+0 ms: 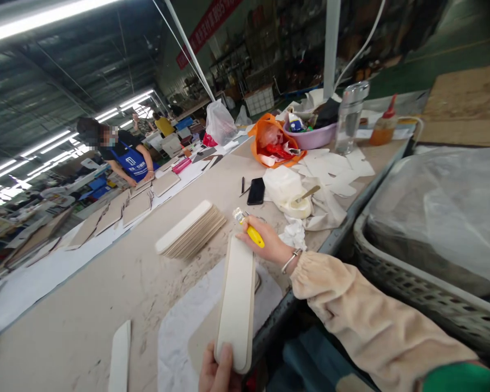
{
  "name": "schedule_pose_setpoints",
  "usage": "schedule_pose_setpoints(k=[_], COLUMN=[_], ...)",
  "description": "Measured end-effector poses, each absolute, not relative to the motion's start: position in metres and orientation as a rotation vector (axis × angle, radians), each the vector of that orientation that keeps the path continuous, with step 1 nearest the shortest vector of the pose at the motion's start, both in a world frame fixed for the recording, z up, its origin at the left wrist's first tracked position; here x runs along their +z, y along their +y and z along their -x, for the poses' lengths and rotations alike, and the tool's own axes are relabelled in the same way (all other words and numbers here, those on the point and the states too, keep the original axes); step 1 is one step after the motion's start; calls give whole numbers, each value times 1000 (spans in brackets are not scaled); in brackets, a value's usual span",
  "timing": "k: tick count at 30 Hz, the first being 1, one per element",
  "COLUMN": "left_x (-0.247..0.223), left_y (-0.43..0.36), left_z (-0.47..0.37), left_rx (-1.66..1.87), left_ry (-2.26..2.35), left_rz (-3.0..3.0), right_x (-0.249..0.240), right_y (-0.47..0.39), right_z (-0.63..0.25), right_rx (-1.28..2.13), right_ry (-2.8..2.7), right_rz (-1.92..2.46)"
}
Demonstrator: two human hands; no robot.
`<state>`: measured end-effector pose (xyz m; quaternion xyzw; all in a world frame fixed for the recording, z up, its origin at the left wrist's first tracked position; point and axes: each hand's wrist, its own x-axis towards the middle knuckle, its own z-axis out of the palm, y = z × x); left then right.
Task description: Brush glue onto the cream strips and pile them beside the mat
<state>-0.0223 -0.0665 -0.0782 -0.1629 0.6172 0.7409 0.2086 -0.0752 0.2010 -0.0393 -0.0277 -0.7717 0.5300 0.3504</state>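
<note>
My left hand (218, 370) pinches the near end of a long cream strip (236, 299) with rounded corners, its thumb on top. Another layer shows along the strip's right edge. At the strip's far end, my right hand (263, 239) grips a brush (255, 237) with a yellow handle; its pale bristle end points away to the left. Under the strip lie a white sheet (175, 332) and a rounded board. A stack of similar strips (194, 231) sits to the left, beyond the sheet. One more pale strip (120, 356) lies at the lower left.
Beyond my right hand are a white glue container (283, 188), crumpled paper (294, 234) and a phone (256, 191). Farther back stand an orange bag (269, 141), a purple basin (312, 136) and a bottle (351, 117). A plastic basket (424, 283) is at right. A person (126, 152) works across the table.
</note>
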Motion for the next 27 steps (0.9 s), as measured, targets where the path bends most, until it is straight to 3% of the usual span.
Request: schedule_pose_setpoints(k=[9, 27], left_x=[-59, -64], left_y=[-65, -56], left_z=[8, 7], left_rx=[2121, 2119], left_ry=[1653, 1661], left_rz=[320, 258], right_x=[-46, -53], right_y=[202, 199], right_z=[54, 61], right_rx=[1648, 1658], right_ry=[-1961, -1890], right_rz=[-46, 139])
